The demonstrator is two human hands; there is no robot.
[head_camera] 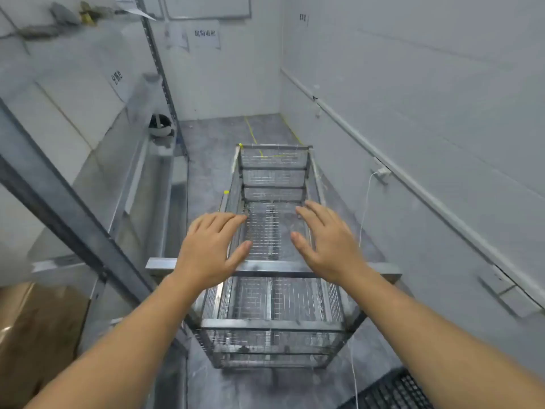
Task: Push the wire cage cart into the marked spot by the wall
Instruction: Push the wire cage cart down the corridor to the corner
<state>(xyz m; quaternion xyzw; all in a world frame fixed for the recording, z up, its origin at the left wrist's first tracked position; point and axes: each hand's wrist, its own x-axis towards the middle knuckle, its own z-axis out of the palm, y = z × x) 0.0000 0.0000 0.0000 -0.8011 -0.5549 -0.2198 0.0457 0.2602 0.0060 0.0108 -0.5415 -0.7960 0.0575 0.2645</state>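
An empty metal wire cage cart [272,323] stands lengthwise in a narrow aisle, its far end toward the back wall. Yellow floor lines [251,131] mark a spot on the grey floor beyond the cart, beside the right wall. My left hand [211,249] and my right hand [324,243] hover above the cart's near top rail [271,266], palms down, fingers spread. Neither hand grips the rail; whether the wrists touch it I cannot tell.
Metal shelving [88,219] lines the left side, with a cardboard box [32,343] at the lower left and a helmet [160,125] farther back. The white right wall [427,119] carries a conduit and a dangling white cable [364,214]. A black grate [395,391] lies at bottom right.
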